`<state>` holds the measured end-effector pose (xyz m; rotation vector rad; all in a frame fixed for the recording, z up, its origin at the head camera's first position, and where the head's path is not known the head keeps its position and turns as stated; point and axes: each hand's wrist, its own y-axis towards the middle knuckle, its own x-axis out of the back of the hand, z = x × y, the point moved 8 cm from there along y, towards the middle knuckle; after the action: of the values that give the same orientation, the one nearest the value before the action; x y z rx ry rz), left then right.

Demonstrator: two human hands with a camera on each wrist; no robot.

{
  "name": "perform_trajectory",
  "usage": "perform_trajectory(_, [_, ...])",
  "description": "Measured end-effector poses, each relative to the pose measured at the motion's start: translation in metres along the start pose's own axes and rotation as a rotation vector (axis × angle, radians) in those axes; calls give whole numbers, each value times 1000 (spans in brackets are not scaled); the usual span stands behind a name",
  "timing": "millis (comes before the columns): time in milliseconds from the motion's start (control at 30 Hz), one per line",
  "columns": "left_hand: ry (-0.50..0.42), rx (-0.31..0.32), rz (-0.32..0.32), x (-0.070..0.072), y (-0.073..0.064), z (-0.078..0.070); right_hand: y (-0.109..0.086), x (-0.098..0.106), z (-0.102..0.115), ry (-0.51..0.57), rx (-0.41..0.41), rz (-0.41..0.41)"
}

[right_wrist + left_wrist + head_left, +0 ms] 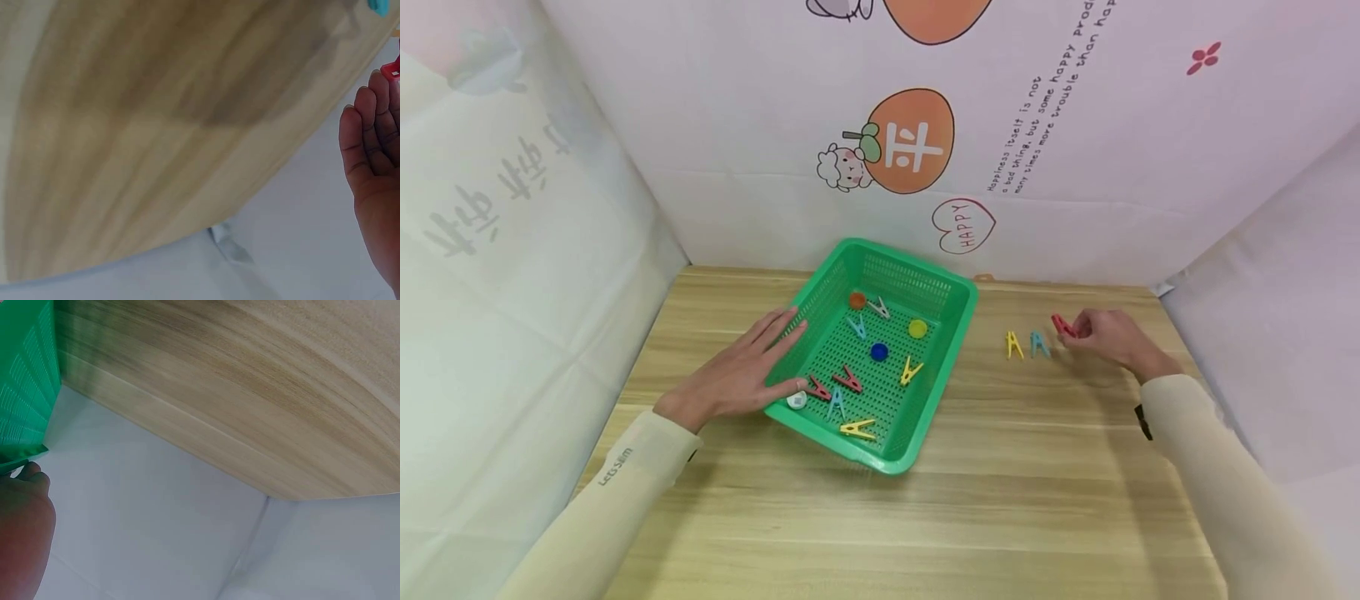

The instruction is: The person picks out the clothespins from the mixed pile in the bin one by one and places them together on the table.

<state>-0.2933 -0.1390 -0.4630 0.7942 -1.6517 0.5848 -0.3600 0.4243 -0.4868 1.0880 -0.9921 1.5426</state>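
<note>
In the head view, the right hand [1108, 337] pinches the red clip [1062, 326] between thumb and fingertips, the clip jutting out past their tips on the side facing the basket [942, 387]. A blue clip [1039, 344] lies on the table [1000, 500] just beside the red one, and a yellow clip [1014, 345] lies next to the blue, nearer the basket. Whether the red clip touches the table cannot be told. The left hand [733, 375] rests on the basket's left rim, fingers straight and spread, thumb reaching over the edge above the white cap [797, 400]; it grips no clip. More clips [848, 379] and caps [917, 329] lie scattered on the basket floor. In the left wrist view, the left hand meets the basket's rim at the left edge, most of its fingers hidden. In the right wrist view, the red clip sits at the right hand's fingertips, cut off by the frame, with the thumb unseen.
</note>
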Motion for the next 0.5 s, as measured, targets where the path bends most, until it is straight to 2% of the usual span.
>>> perform_trajectory(233, [4,1,2,1,1,0,-10,-18,-15,18,-38,0])
perform_trajectory(500, [-1,3,-1,1,0,-1,-16,-32,-24,61,-77,13])
